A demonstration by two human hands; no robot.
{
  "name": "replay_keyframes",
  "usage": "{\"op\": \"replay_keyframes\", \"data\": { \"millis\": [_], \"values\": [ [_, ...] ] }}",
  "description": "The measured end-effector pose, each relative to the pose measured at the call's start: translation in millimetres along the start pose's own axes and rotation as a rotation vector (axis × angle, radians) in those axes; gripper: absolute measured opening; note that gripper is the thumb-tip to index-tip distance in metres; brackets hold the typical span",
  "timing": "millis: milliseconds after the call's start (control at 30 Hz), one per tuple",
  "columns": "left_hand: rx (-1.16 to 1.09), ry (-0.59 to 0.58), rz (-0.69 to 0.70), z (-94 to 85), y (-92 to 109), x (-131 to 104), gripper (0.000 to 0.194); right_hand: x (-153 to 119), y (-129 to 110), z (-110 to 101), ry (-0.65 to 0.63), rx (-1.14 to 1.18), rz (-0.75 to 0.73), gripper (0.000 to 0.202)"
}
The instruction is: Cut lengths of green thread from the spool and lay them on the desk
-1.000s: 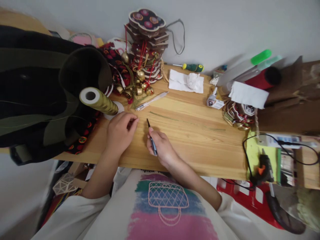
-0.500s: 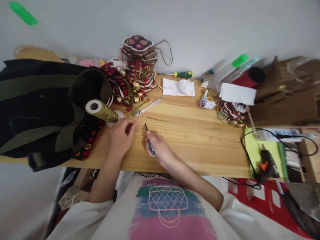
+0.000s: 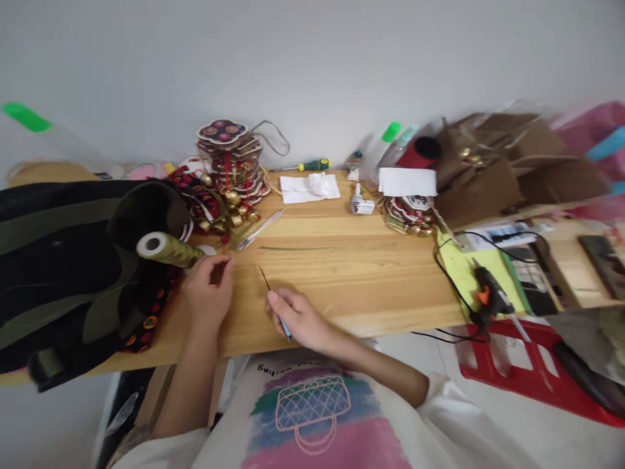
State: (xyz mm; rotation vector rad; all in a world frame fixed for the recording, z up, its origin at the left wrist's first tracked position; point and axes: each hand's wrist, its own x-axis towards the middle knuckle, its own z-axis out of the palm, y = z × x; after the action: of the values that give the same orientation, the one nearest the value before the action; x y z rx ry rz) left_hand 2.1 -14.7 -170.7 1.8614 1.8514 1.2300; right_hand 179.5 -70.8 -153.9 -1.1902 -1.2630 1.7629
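My left hand [image 3: 209, 286] is beside a spool of olive-green thread [image 3: 170, 250], its thumb and fingertips pinched together; anything between them is too small to make out. In my right hand [image 3: 295, 316] is a slim pointed tool [image 3: 265, 279] with a dark tip and a blue-grey handle. The tip points away from me, just above the wooden table [image 3: 361, 280]. Beyond the hands, a thin green strand [image 3: 293, 247] lies on the wood, near a clear pen-like stick [image 3: 261, 229].
A dark bag [image 3: 53, 260] covers the left side. Stacked ornaments [image 3: 229, 150] with gold bells, a screwdriver [image 3: 315, 165], white tissue [image 3: 297, 191] and a small glue bottle [image 3: 361, 202] line the back. At right are a corded glue gun [image 3: 491, 290], cardboard [image 3: 488, 182] and a red stool [image 3: 517, 365].
The view has swung to the right, so the table things appear further left and lower. Both hands keep much the same pose, the right one still gripping the pointed tool.
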Motion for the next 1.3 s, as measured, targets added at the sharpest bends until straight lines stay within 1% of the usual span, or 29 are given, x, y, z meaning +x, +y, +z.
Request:
{"op": "replay_keyframes", "data": {
  "millis": [100,167,267,367,433,533,667,833,933,1067,1167,1300],
  "values": [
    [-0.025,0.029,0.031,-0.9,0,2,0.016,-31,2,-24,0.103,-0.180,-0.105,0.048],
    [-0.061,0.032,0.072,-3.6,4,2,0.015,-50,4,-41,0.166,-0.194,-0.120,0.046],
    [-0.092,-0.016,0.137,-11.5,19,-2,0.010,-71,6,-61,0.225,-0.038,-0.096,0.043],
    [-0.092,-0.069,0.202,-19.6,41,-11,0.009,-82,5,-70,0.265,0.115,-0.088,0.044],
    [-0.107,-0.087,0.258,-22.9,55,-19,0.009,-83,3,-69,0.280,0.152,-0.088,0.047],
    [-0.113,-0.098,0.336,-25.5,72,-31,0.005,-80,-1,-61,0.286,0.170,-0.082,0.048],
    [-0.107,-0.142,0.384,-29.7,85,-44,0.008,-70,-7,-50,0.289,0.272,-0.072,0.048],
    [-0.102,-0.167,0.446,-35.7,94,-45,0.014,-59,-22,-44,0.241,0.317,-0.007,0.049],
    [-0.115,-0.185,0.479,-37.4,98,-42,0.015,-56,-29,-42,0.179,0.360,-0.017,0.047],
    [-0.097,-0.222,0.453,-37.2,102,-42,0.011,-56,-30,-42,0.135,0.392,-0.064,0.038],
    [-0.096,-0.247,0.451,-36.3,104,-41,0.008,-56,-29,-41,0.137,0.409,-0.092,0.037],
    [-0.111,-0.243,0.497,-34.6,104,-39,0.011,-55,-27,-40,0.184,0.366,-0.073,0.041]
  ]
}}
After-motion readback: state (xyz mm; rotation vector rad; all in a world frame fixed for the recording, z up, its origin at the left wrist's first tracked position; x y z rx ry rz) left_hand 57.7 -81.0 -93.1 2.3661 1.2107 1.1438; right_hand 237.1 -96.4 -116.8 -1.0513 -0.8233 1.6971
